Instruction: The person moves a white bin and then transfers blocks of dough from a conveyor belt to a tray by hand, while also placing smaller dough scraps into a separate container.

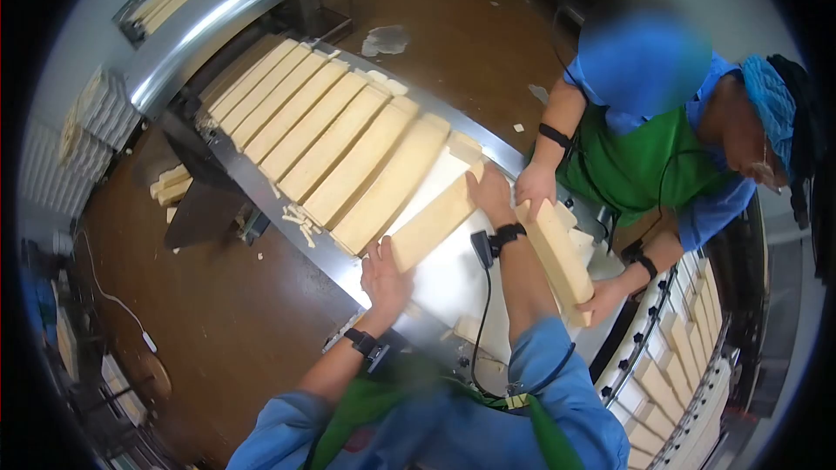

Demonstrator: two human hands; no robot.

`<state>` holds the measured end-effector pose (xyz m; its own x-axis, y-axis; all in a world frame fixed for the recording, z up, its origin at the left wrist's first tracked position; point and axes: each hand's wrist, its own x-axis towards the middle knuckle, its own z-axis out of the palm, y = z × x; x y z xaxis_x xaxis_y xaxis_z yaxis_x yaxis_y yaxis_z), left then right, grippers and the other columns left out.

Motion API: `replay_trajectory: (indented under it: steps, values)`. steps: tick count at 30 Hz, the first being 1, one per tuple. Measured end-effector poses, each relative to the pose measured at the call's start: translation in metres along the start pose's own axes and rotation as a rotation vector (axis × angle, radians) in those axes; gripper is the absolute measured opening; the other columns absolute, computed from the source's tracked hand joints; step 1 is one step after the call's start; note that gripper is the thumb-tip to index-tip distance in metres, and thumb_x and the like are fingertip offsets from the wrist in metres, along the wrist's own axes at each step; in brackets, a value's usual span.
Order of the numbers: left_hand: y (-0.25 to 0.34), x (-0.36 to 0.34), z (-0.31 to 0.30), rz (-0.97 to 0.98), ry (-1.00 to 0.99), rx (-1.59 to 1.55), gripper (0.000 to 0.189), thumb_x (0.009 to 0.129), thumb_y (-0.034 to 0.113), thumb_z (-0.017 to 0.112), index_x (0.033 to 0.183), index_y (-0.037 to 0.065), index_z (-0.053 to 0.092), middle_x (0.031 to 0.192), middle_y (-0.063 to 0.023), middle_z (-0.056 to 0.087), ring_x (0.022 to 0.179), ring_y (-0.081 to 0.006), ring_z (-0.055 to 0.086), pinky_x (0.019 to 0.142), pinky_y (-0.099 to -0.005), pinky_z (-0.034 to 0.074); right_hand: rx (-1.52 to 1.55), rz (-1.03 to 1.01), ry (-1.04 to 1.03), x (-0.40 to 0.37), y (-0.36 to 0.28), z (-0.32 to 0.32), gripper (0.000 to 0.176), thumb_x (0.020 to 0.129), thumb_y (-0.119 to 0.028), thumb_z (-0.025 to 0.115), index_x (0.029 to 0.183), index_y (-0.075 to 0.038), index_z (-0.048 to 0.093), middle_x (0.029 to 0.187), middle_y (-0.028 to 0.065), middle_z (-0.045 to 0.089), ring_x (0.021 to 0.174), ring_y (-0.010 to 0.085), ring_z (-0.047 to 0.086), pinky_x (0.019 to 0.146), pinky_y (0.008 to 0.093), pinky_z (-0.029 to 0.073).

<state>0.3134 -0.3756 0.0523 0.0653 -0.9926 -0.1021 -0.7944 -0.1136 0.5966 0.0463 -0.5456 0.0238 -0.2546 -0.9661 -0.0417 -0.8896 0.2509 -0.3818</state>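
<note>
We hold one pale slab (433,224) by its ends at the near end of the conveyor (453,283), left hand (383,277) and right hand (490,196) each with its grip clamped on it, a row of slabs (335,144) behind not yet taken, a co-worker's slab (557,257) already lifted

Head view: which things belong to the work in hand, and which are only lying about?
In hand: held slab between left hand and right hand; row of slabs on the belt; co-worker's slab.
Lying about: crumbs at the belt's edge; loose slabs below it; pale scrap beyond it; cut pieces at lower right.
</note>
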Motion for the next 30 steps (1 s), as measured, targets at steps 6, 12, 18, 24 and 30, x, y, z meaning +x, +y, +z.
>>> replay_trajectory:
  steps: [6,12,18,24,30]
  values:
    - [0.009,0.009,-0.002,0.380,-0.113,0.033,0.081,0.071,0.028,0.088,0.141,0.011,0.051,0.129,-0.0154,0.054,0.109,-0.0389,0.058,0.091,-0.0509,0.051,-0.053,0.329,0.133,-0.129,0.074,-0.056,0.063,0.095,-0.047,0.069,0.128,0.005,0.058,0.114,0.0260,0.071,0.104,0.0435,0.069,0.095,0.0527,0.054]
    - [0.014,0.011,0.017,0.480,-0.312,0.175,0.096,0.068,0.032,0.091,0.149,0.010,0.044,0.143,-0.0249,0.049,0.126,-0.0447,0.055,0.105,-0.0529,0.049,-0.005,0.275,0.441,-0.189,0.101,-0.028,0.057,0.100,-0.042,0.062,0.127,0.008,0.060,0.114,0.0252,0.066,0.107,0.0401,0.062,0.095,0.0509,0.051]
    - [0.029,-0.027,0.028,0.581,-0.233,0.132,0.092,0.068,0.027,0.091,0.147,0.012,0.047,0.139,-0.0223,0.050,0.122,-0.0473,0.055,0.102,-0.0542,0.048,0.070,0.544,0.458,-0.264,0.092,-0.066,0.053,0.097,-0.034,0.065,0.130,0.007,0.055,0.112,0.0225,0.062,0.106,0.0388,0.059,0.092,0.0504,0.048]
    - [0.131,-0.131,0.060,0.767,-0.219,-0.093,0.079,0.072,0.012,0.084,0.145,0.013,0.053,0.142,-0.0218,0.047,0.128,-0.0454,0.050,0.105,-0.0531,0.045,0.004,0.673,1.020,-0.374,0.162,-0.133,0.055,0.096,-0.030,0.067,0.136,0.005,0.055,0.121,0.0245,0.061,0.115,0.0457,0.055,0.102,0.0515,0.045]
    - [0.275,-0.251,0.105,1.024,-0.376,-0.179,0.077,0.077,0.006,0.078,0.149,0.015,0.051,0.144,-0.0241,0.044,0.131,-0.0467,0.045,0.104,-0.0538,0.045,-0.096,0.962,1.297,-0.495,0.302,-0.239,0.044,0.099,-0.032,0.065,0.131,-0.003,0.062,0.121,0.0217,0.068,0.112,0.0426,0.062,0.097,0.0523,0.049]
